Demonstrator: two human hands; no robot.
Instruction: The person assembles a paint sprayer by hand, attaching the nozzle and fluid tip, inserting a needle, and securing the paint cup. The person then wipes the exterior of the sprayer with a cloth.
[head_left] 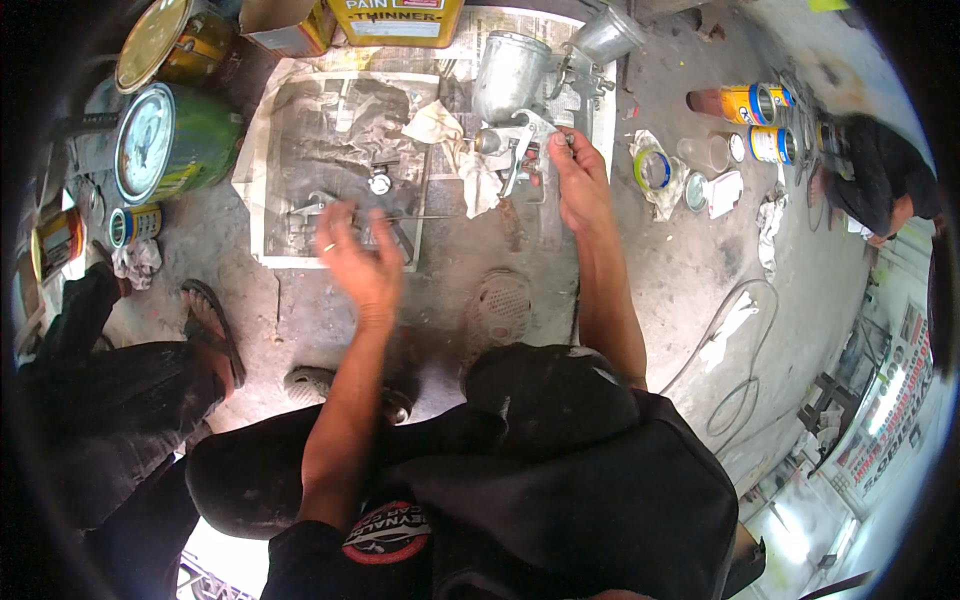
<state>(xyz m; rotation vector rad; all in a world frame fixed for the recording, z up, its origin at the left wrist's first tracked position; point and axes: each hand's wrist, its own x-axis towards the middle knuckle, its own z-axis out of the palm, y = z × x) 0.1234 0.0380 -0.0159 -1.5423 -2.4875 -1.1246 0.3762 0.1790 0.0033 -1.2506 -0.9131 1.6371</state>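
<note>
My right hand (580, 180) is closed on the handle end of a silver spray gun (522, 150), its thumb on top. The gun's nozzle side points left, beside a crumpled cloth (436, 126). Over the lower part of the newspaper (262, 225) is my left hand (358, 255), a little blurred, with fingers and thumb apart and nothing visible in it. Close to its fingers are a small metal part (318, 203), a thin rod (425, 217) and a round silver piece (379, 184).
A metal cup (510, 80) and a second spray gun (590, 60) lie beyond my right hand. At the far side stands a yellow thinner can (395, 28). Paint cans (180, 140) are at left, smaller cans (770, 144) at right. Other people crouch on both sides.
</note>
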